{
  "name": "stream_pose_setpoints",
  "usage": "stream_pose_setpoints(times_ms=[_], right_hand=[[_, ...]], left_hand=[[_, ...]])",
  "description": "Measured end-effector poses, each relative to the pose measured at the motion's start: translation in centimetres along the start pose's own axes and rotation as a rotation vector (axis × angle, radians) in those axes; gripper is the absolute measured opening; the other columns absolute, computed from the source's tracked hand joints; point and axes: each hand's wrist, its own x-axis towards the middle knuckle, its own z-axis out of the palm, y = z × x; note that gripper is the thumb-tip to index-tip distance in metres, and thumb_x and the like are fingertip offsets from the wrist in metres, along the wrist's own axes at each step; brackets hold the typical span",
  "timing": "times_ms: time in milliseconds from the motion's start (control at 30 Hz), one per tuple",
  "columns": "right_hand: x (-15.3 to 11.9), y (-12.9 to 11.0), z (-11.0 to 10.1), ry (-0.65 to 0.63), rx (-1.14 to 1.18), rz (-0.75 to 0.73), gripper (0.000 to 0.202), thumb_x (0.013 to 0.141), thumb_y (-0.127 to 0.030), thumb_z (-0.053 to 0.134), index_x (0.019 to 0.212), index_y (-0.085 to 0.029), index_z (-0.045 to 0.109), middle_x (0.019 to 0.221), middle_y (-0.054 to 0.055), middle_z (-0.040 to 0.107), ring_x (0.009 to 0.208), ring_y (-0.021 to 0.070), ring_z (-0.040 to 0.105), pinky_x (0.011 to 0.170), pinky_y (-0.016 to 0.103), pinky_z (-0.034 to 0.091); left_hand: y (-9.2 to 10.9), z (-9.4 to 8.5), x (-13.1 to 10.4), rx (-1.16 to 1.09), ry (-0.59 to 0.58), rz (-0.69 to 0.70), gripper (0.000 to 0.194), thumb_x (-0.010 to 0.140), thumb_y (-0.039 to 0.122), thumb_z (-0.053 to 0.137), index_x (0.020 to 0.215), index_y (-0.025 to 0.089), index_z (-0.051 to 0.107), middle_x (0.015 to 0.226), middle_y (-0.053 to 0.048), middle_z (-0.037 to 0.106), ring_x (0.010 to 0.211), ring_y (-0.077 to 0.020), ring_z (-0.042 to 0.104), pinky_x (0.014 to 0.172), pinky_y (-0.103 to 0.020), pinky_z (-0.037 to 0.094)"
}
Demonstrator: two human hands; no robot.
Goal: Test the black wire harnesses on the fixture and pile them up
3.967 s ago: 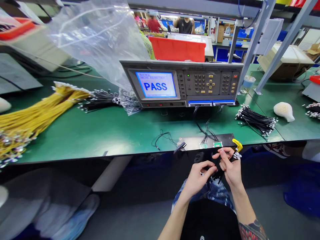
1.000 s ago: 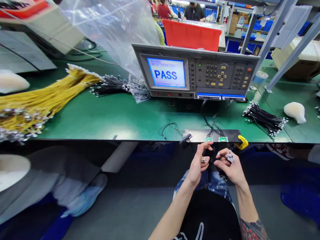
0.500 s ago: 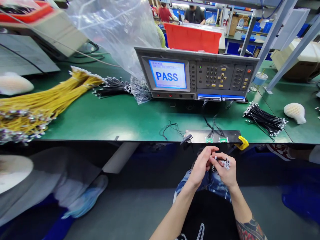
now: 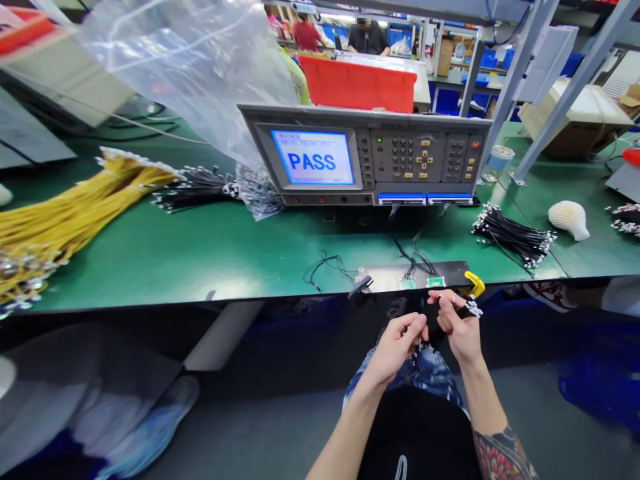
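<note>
Both hands are over my lap, just below the bench edge. My right hand is closed around a bunch of black cables whose white connectors stick out above the fingers. Closed fingers of my left hand pinch near more white-tipped cable ends; what exactly they hold is too small to tell. Just above the hands, a black fixture plate bears two small green boards, wired to the grey tester. Its screen reads PASS.
Yellow cables and black cables lie at the left beside a clear plastic bag. At the right are a black cable bundle and a white textured object. A yellow clamp grips the bench edge.
My hands have moved apart, the right one up toward the yellow clamp with the cable bunch. The whole view has shifted, so the bench items appear further left.
</note>
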Motion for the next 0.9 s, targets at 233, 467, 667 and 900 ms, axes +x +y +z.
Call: stream_pose_setpoints(times_ms=[233, 467, 667, 900], right_hand=[[0.4, -0.3, -0.2, 0.004, 0.200, 0.066, 0.036, 0.068, -0.054, 0.086, 0.076, -0.020, 0.078, 0.058, 0.002, 0.068, 0.039, 0.0033, 0.018, 0.040, 0.024, 0.014], [1.3, -1.2, -1.2, 0.309, 0.195, -0.106, 0.030, 0.073, -0.048, 0.082, 0.081, -0.019, 0.076, 0.058, -0.002, 0.062, 0.040, 0.0029, 0.020, 0.040, 0.024, 0.014], [1.5, -0.3, -1.3, 0.307, 0.024, -0.099, 0.031, 0.076, -0.047, 0.082, 0.078, -0.016, 0.078, 0.051, -0.004, 0.053, 0.041, 0.0060, 0.028, 0.042, 0.025, 0.015], [1.7, 1.3, -0.5, 0.124, -0.163, -0.061, 0.032, 0.082, -0.047, 0.076, 0.070, -0.017, 0.076, 0.051, -0.003, 0.054, 0.047, 0.0110, 0.042, 0.047, 0.027, 0.031]], left_hand=[[-0.3, -0.3, 0.0, 0.063, -0.052, -0.013, 0.063, 0.079, 0.079, 0.064, 0.065, 0.019, 0.056, 0.051, 0.010, 0.025, 0.045, -0.0068, 0.016, 0.044, -0.023, 0.012], [-0.5, -0.7, 0.0, 0.218, 0.120, 0.105, 0.045, 0.085, 0.059, 0.069, 0.069, 0.017, 0.064, 0.055, 0.005, 0.042, 0.049, -0.0090, 0.030, 0.046, -0.022, 0.019], [-0.6, -1.8, 0.0, -0.028, 0.275, 0.137, 0.043, 0.072, 0.053, 0.084, 0.086, 0.015, 0.070, 0.066, 0.001, 0.064, 0.042, -0.0030, 0.026, 0.043, -0.021, 0.017], [-0.2, -2.9, -0.1, -0.216, 0.174, 0.106, 0.051, 0.063, 0.055, 0.092, 0.087, 0.014, 0.075, 0.074, -0.003, 0.069, 0.042, 0.0010, 0.018, 0.039, -0.020, 0.012]])
